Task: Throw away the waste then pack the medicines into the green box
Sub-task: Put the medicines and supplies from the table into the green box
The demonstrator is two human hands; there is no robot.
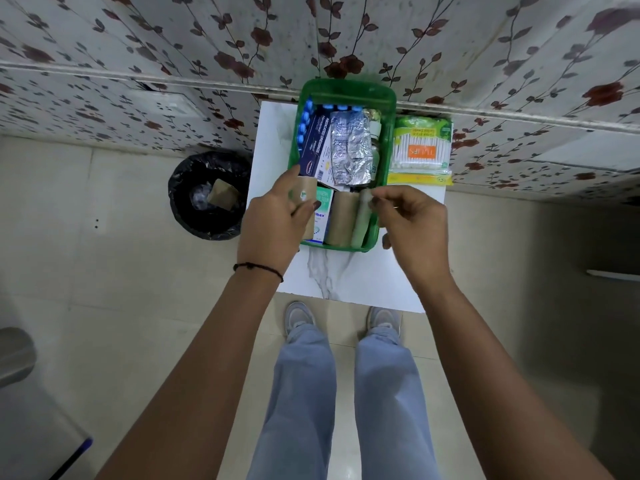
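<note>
The green box (pixel 389 133) stands on a small white table (pixel 349 278) against the wall. Inside lie blue pill strips (pixel 306 121), a medicated dressings carton (pixel 315 143), silver blister foils (pixel 349 147), a small bottle (pixel 374 133), a white-green carton (pixel 322 206) and brown bandage rolls (pixel 343 216). My left hand (pixel 273 223) grips a brown roll (pixel 304 192) at the box's near left corner. My right hand (pixel 415 223) pinches the top of a pale green roll (pixel 362 216) standing at the near right corner.
A pack of cotton buds (pixel 420 150) lies on the table right of the box. A black-lined bin (pixel 209 195) with a brown carton and clear wrap in it stands on the floor left of the table. My feet are just before the table.
</note>
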